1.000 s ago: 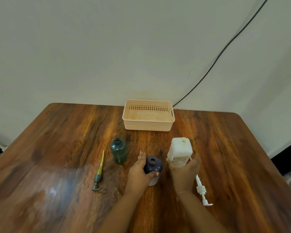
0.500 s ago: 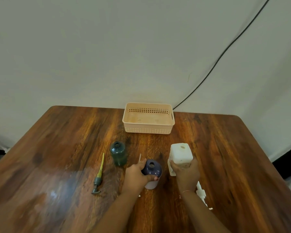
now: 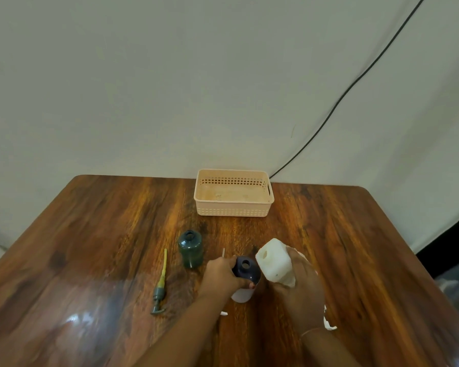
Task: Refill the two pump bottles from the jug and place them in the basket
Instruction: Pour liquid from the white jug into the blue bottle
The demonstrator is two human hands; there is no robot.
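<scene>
My left hand [image 3: 220,276] grips an upright bottle with a dark blue top and pale base [image 3: 245,271], its neck uncapped. My right hand [image 3: 300,290] holds the white jug [image 3: 273,260] lifted off the table and tilted left, its mouth close beside the blue bottle's neck. A dark green bottle [image 3: 190,249] stands uncapped to the left. Its green-and-yellow pump [image 3: 161,284] lies on the table. A white pump [image 3: 329,324] is mostly hidden behind my right wrist. The peach basket [image 3: 233,210] sits empty at the table's far edge.
The wooden table [image 3: 90,247] ends at a pale wall behind the basket. A black cable [image 3: 337,102] runs down the wall to the basket's right corner. A thin white tube [image 3: 223,252] pokes out beside my left hand.
My right hand has lifted the jug from upright on the table and tipped it left toward the blue bottle. My left hand keeps its grip on that bottle.
</scene>
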